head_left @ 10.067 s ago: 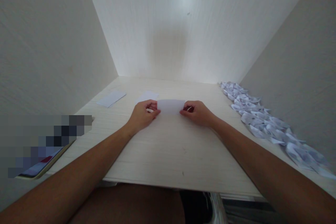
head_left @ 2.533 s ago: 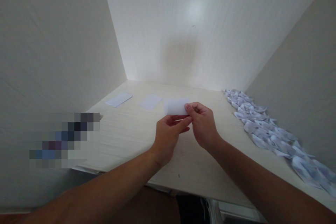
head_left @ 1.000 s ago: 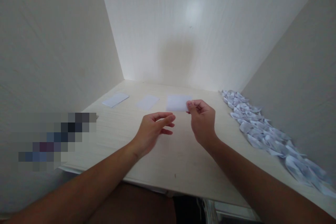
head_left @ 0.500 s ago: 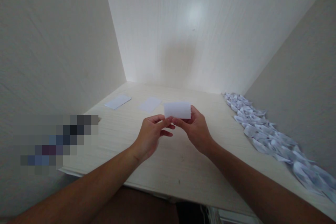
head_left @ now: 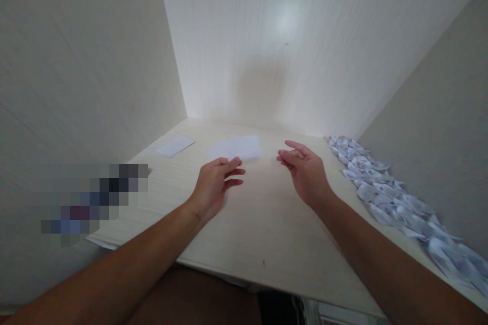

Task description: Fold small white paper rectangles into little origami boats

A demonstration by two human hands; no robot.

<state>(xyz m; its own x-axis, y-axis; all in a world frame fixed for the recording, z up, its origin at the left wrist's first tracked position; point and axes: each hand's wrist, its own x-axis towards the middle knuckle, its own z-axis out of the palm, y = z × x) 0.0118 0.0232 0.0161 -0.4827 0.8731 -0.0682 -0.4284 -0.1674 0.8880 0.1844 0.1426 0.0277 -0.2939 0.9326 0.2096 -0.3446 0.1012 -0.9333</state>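
Observation:
My left hand (head_left: 213, 185) pinches a white sheet of paper (head_left: 247, 146) by its lower edge, between thumb and forefinger, with the other fingers spread below. The sheet is slightly blurred. Behind its left part lies another white sheet (head_left: 213, 150) on the table, partly covered. To the right, my right hand (head_left: 309, 172) is off the paper, with its forefinger stretched out and nothing visible in its fingers.
A small stack of white paper (head_left: 175, 146) lies at the back left of the pale table (head_left: 263, 228). Many folded white paper pieces (head_left: 385, 193) run in a heap along the right wall. Pale walls close in the back and both sides. A pixelated patch hides something at left.
My right hand has let go of the paper and moved right, its fingers opening. My left hand keeps the sheet, which now shows turned slightly, farther left relative to my right hand.

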